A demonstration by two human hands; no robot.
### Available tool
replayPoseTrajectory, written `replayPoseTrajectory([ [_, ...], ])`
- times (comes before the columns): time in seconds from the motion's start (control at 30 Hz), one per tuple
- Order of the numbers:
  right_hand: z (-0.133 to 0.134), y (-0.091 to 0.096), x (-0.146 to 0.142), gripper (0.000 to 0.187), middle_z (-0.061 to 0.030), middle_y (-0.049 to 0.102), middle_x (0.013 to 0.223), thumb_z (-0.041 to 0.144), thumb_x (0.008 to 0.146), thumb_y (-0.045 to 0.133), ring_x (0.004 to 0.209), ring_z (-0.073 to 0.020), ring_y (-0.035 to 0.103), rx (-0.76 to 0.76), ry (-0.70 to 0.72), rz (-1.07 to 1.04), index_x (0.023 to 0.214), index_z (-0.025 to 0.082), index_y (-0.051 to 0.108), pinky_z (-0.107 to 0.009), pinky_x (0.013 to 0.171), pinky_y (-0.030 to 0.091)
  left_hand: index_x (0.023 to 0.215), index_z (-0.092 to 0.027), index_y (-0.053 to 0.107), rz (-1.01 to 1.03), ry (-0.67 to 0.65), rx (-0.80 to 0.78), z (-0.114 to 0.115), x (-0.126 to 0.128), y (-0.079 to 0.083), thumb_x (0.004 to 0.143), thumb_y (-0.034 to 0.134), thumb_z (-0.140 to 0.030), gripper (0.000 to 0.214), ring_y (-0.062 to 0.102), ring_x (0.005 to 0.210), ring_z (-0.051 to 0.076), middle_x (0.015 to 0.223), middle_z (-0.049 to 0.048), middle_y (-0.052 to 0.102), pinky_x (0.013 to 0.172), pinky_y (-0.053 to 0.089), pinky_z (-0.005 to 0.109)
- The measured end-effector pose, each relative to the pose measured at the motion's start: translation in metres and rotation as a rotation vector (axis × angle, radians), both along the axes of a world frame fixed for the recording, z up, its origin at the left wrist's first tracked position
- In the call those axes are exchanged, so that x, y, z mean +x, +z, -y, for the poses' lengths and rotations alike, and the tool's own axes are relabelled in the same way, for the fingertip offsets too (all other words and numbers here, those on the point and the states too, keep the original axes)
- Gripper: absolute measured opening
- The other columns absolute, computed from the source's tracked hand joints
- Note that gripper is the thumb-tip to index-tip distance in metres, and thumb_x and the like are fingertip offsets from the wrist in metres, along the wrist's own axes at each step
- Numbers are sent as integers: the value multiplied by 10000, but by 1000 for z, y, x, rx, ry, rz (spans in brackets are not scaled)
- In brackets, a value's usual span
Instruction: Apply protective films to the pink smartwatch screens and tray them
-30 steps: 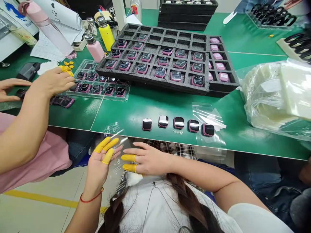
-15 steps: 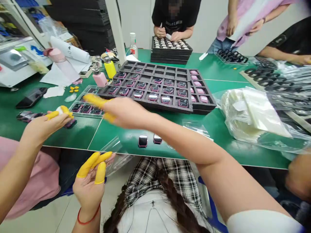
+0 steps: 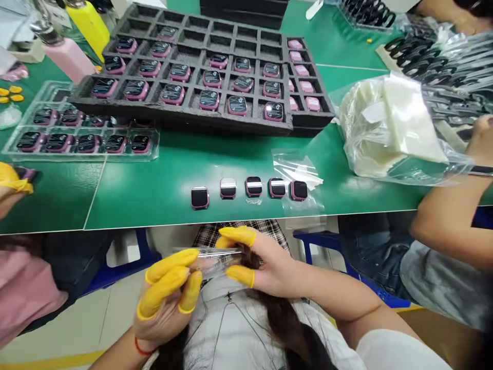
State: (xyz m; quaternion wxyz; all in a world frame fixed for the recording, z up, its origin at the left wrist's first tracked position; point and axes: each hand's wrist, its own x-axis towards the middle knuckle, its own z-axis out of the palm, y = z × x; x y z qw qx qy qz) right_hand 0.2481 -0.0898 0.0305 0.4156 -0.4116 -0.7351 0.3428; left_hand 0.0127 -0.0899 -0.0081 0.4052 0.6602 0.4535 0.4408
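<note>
My left hand point(image 3: 167, 298), in yellow finger cots, pinches one end of a clear plastic sleeve point(image 3: 215, 254) above my lap. My right hand point(image 3: 269, 262), with yellow cots too, is at the sleeve's other end; its thumb and forefinger are spread apart around it. Whether a right fingertip touches the plastic is hard to make out. Beyond my hands, several pink-framed smartwatch bodies point(image 3: 253, 186) lie in a row near the table edge, dark screens up. The rightmost lies on a flat clear bag point(image 3: 296, 164).
A black foam tray point(image 3: 185, 114) holds more watches in its compartments. Left of it are a clear blister tray point(image 3: 154, 149) of watches and a pink bottle point(image 3: 69, 59). A bag of pale sheets point(image 3: 389, 128) sits right. Co-workers' hands point(image 3: 11, 185) are at both sides.
My right hand has come back from the blister tray at left to the plastic sleeve. My view has tilted down, and more watches of the row are now uncovered.
</note>
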Motion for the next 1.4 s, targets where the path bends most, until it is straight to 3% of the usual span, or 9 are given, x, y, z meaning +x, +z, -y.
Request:
replayPoseTrajectory([
  [0.1,17,0,19,401,-22,705,957,189,926,593,843,-117,660,-123,-145,-107,1318,223,513,-259,808,551,1142,-454,622,114,-19,153,-10,35,5,830,679,-127,456,759,766,222,1089,-8,698,667,681,428],
  [0.3,27,-5,69,349,-18,729,857,227,935,581,814,-129,698,-448,-216,-273,1280,196,548,-272,763,564,1250,-390,564,118,-166,97,-23,83,8,883,655,-152,447,765,870,233,1040,-8,746,1000,563,580],
  [0.43,29,-13,97,343,-24,722,797,290,972,521,740,-135,688,-577,-210,-323,1294,171,526,-282,703,557,1408,-414,449,238,-320,-65,-30,116,10,886,625,-57,657,755,952,182,1266,13,691,904,638,384],
  [0.57,29,-8,127,411,-35,727,934,303,969,559,860,-149,682,-426,-234,-95,1365,220,488,-320,801,556,1440,-357,435,275,-395,-67,-37,141,11,856,601,47,729,739,1001,137,1296,4,679,945,603,272],
  [0.73,21,-1,149,135,-53,668,975,197,914,630,954,-171,623,-107,-425,125,1040,221,672,-336,839,536,1466,-386,403,195,-470,-79,-40,159,7,840,595,87,808,734,1018,136,1362,-6,638,954,600,258],
  [1.03,13,-10,158,42,-37,622,882,139,878,657,870,-143,576,-166,-360,93,883,178,642,-285,763,507,1484,-424,367,104,-578,-98,-42,184,3,866,588,55,812,734,1005,137,1380,-13,625,943,606,267],
  [1.2,15,0,170,92,-23,600,869,95,874,643,865,-131,556,-194,-298,11,870,182,612,-278,774,492,1499,-393,343,91,-630,-194,-49,183,0,909,655,-142,713,717,1065,196,1396,48,612,955,600,342],
  [1.3,7,8,187,115,-18,611,884,101,867,664,880,-136,569,-258,-353,-89,851,201,610,-290,823,500,1419,-282,488,73,-709,-182,-59,181,2,937,630,-275,503,715,1054,197,1218,73,714,925,597,299],
  [1.4,-8,8,208,123,-18,625,892,141,879,668,915,-157,590,-318,-476,-132,794,215,619,-321,884,501,1134,-211,666,47,-782,-116,-68,185,7,950,572,-197,207,728,941,162,1008,58,754,827,605,234],
])
